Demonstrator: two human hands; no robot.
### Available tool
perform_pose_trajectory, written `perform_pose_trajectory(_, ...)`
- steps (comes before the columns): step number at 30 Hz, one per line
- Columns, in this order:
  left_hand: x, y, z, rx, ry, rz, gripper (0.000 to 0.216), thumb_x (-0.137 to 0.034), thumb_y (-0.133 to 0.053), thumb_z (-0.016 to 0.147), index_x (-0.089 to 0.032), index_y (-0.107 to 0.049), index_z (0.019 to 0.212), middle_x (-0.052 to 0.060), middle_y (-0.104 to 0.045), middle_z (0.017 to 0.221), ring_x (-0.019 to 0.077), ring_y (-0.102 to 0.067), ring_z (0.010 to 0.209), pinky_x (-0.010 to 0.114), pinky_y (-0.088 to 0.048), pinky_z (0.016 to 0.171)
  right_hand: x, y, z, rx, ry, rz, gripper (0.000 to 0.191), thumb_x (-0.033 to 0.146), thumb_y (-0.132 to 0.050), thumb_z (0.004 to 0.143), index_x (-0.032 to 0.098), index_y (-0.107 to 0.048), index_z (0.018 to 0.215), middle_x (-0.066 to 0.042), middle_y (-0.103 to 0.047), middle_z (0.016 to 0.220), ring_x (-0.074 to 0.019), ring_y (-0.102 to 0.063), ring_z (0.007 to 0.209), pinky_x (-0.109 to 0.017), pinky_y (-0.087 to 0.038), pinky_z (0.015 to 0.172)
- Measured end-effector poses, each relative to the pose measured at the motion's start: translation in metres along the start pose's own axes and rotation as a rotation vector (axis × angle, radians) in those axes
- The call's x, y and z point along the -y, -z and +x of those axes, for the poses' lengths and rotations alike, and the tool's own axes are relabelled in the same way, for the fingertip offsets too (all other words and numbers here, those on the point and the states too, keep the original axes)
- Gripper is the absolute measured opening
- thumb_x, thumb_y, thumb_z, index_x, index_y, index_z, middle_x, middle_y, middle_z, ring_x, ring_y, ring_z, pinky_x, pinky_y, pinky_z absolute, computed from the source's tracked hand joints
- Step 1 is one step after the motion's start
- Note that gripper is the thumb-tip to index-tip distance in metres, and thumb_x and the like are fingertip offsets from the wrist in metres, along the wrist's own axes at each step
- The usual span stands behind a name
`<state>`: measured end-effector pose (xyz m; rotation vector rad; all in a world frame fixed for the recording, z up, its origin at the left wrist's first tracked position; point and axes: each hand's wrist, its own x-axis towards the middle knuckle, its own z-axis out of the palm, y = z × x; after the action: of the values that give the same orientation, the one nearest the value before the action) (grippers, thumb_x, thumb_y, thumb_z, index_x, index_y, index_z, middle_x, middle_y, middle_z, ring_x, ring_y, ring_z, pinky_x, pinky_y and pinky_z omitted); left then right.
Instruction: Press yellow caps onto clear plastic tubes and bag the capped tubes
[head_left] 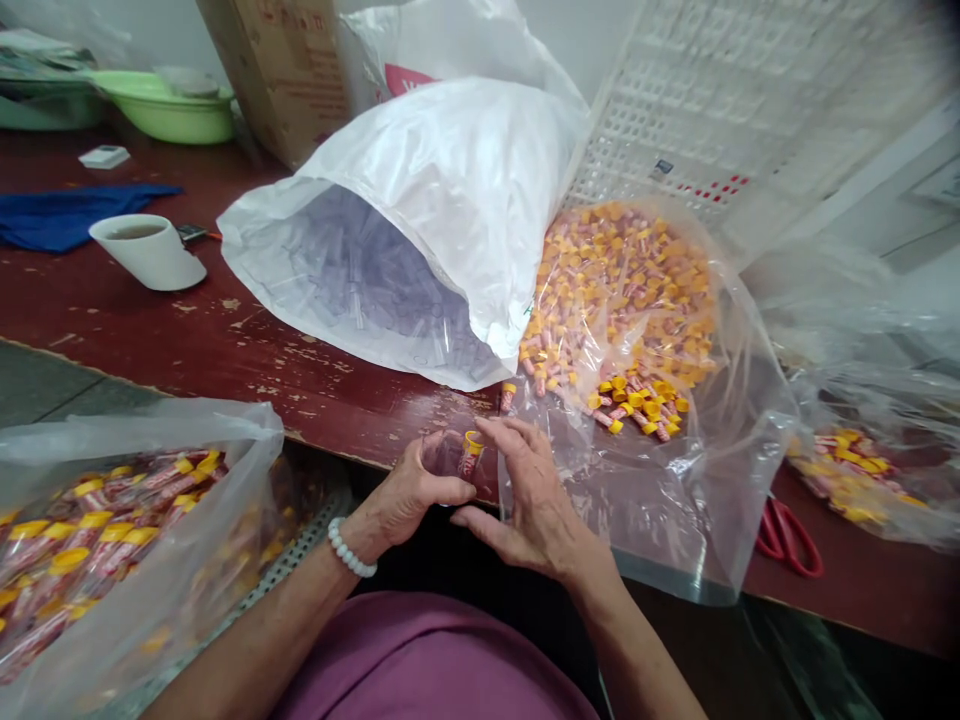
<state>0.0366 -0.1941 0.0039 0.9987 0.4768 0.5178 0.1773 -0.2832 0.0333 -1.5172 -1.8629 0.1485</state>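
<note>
A small tube (469,456) with a yellow cap is held between both hands at the near edge of the worktop (225,340), just in front of the person's body. Its long axis runs nearly straight away from the person, with the cap at the far end, leaning slightly right. The left hand (409,490), with a white bracelet (349,549) on its wrist, is curled around the tube's left side, thumb and fingers closed on it. The right hand (525,495) holds its fingers close together and pinches the tube from the right, index tip near the cap and thumb below. Just beyond lie a white bag (450,200) of clear tubes, its mouth open toward the person, and a clear bag (675,480) of yellow-capped pieces. Another bag (150,600) of packed pieces stands at left, and red scissors (787,535) lie at right.
</note>
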Motion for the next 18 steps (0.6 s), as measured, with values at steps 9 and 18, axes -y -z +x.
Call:
perform_pose_trajectory(9, 0.001, -0.013, 0.004, 0.011, 0.046, -0.168, 0.023, -0.003, -0.066, 0.057, -0.014, -0.066, 0.078, 0.0, -0.063, 0.073, 0.0139, -0.056, 0.07, 0.026, -0.047, 0.066, 0.003, -0.026, -0.004, -0.11, 0.003, 0.032, 0.069, 0.019, -0.064, 0.072, 0.022, -0.036, 0.135, -0.009, -0.055, 0.119, -0.0219, -0.052, 0.108, -0.037, -0.046, 0.091)
perform_pose_trajectory(18, -0.006, 0.012, 0.004, -0.204, 0.071, -0.032, 0.026, -0.013, -0.073, 0.06, -0.015, -0.064, 0.085, 0.0, -0.065, 0.078, 0.0145, -0.062, 0.068, 0.031, -0.053, 0.071, -0.115, 0.056, -0.03, -0.517, -0.607, -0.407, 0.021, 0.033, -0.051, 0.083, 0.016, -0.062, 0.09, -0.01, -0.061, 0.089, -0.0205, -0.056, 0.082, -0.039, -0.047, 0.078)
